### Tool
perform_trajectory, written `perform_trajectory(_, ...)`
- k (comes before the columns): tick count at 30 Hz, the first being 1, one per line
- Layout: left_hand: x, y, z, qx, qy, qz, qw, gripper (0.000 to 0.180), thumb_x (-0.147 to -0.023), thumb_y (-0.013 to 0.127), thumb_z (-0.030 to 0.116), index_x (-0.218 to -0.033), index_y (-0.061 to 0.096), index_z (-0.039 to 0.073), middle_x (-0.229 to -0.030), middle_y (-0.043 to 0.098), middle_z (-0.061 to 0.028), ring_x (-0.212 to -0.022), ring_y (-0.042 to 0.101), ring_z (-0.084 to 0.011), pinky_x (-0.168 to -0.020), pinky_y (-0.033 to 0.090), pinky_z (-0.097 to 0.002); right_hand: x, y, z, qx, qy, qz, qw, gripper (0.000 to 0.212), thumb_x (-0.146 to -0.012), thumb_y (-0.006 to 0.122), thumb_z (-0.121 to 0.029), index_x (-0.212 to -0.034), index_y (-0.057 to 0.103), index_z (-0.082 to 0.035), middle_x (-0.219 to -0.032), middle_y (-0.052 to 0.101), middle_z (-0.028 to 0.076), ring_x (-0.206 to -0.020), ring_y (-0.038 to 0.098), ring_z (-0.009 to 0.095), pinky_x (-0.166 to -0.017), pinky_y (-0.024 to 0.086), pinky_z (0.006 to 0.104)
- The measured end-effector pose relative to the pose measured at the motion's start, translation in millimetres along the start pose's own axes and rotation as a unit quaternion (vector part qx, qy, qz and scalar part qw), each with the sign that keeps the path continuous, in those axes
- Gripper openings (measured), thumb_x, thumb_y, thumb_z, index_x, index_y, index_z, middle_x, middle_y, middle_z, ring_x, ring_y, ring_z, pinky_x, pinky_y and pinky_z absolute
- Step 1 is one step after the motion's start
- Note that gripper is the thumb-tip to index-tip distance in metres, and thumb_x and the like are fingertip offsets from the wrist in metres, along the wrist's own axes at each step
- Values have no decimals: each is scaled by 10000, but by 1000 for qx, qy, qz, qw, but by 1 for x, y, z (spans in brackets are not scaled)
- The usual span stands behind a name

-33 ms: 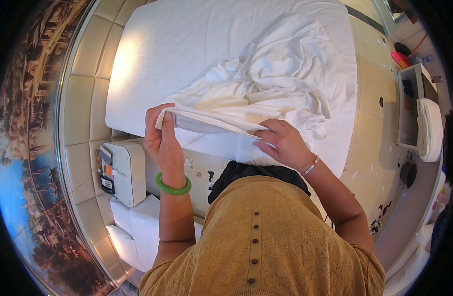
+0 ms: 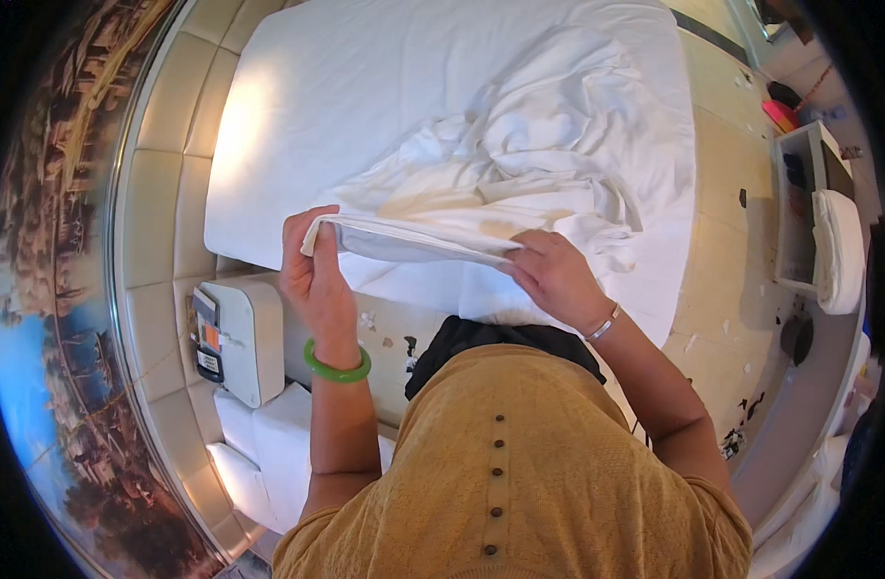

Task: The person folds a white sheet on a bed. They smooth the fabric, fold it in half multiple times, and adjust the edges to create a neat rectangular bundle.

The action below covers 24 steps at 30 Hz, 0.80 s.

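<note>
A white bed sheet (image 2: 558,125) lies bunched and wrinkled over the near right half of the bed (image 2: 336,87). Its near edge is lifted and stretched in a band between my two hands. My left hand (image 2: 315,265), above a green bangle, pinches the left end of that edge between thumb and fingers. At the other end my right hand (image 2: 558,280), with a thin bracelet at the wrist, is closed on the same edge. A greyish inner side of the folded cloth shows between the hands.
Left of the bed stands a padded headboard wall (image 2: 153,227) beside a large mural. A white nightstand (image 2: 254,338) holds small items, with another white-covered bed (image 2: 283,434) below it. At right, a shelf unit (image 2: 799,207) carries a folded white towel (image 2: 836,251) near a dark bin (image 2: 797,340).
My right thumb and fingers have drawn closer together on the sheet's edge. My left hand keeps its pinch, and the view has shifted very slightly.
</note>
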<state>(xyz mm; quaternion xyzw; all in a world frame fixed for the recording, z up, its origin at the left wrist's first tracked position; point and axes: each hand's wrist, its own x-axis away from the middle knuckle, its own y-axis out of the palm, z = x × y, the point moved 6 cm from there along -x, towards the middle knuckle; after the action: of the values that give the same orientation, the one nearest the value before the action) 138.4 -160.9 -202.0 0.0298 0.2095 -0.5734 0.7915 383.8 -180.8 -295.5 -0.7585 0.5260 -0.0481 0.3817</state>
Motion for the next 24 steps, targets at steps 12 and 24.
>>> perform_trajectory(12, 20, -1, -36, -48, -125, -4, 991, 156, -939, 538, 107, -1006, 612, -12, -843, 570, 34, -757, 472, -40, -695, 404, -186, 7, -34, 37, -92, 155, 81, 980, 182, -878, 562, -112, -758, 507, 13, -689, 449, 146, -581, 451, 293, -548, 384, 356)
perform_trajectory(24, -23, -204, 77, -268, 198, 311, 890, 235, -932, 545, 188, -1054, 596, -6, -937, 607, -43, -783, 545, -125, -734, 455, -255, -12, -44, -140, -132, -245, -96, 956, 102, -829, 609, -174, -845, 578, -79, -920, 597, 93, -788, 602, 228, -649, 510, 345)
